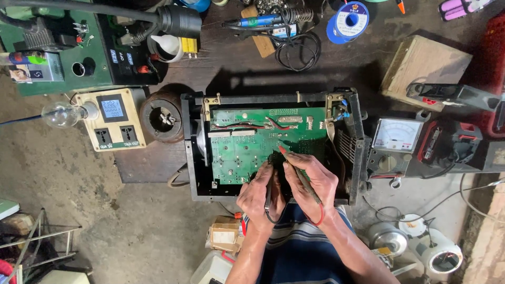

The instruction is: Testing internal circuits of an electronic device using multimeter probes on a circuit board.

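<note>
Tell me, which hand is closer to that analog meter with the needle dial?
Right. The right hand works on the green circuit board, just left of the meter; the left hand sits beyond it, farther away.

Left, a cream socket box (111,120) bears a blue-lit screen (112,108) — right, a pale meter dial (396,135)

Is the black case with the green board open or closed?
Open. The case has no cover, so the green board lies bare under both hands' probes.

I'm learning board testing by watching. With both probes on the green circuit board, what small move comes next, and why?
Probably glance at the grey needle meter: the right hand holds the red probe tip on the green circuit board, and the left hand holds the black probe beside it.
</note>
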